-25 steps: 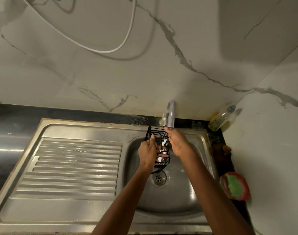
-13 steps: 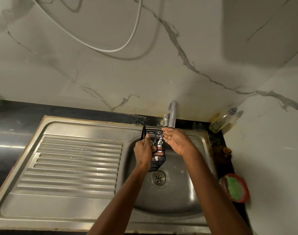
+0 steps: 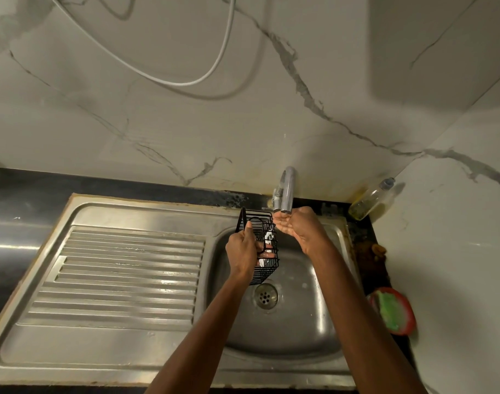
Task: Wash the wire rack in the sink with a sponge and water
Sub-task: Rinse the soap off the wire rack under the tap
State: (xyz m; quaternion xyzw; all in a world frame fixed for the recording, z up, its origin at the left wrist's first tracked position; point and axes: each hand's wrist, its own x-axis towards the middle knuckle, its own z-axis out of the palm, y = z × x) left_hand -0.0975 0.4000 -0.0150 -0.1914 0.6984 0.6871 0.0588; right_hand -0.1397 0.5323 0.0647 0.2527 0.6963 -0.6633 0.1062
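Note:
A small black wire rack (image 3: 267, 264) hangs tilted over the steel sink basin (image 3: 305, 331), above the drain (image 3: 266, 296). My left hand (image 3: 241, 253) grips its left side, fingers reaching inside it. Just right of the rack, my right hand (image 3: 298, 230) is cupped palm-up with spread fingers under the spout of the grey tap (image 3: 285, 194), holding nothing. I cannot tell whether water runs. A green sponge (image 3: 391, 309) lies in a red dish (image 3: 405, 328) on the counter right of the sink.
A ribbed steel drainboard (image 3: 123, 274) spreads left of the basin. A clear bottle of yellow liquid (image 3: 371, 201) leans in the back right corner. Marble walls close off the back and the right. A white cable (image 3: 163, 78) loops on the back wall.
My right hand has come off the rack and turned palm-up under the tap spout. The left hand has kept hold of the rack and shifted it slightly left.

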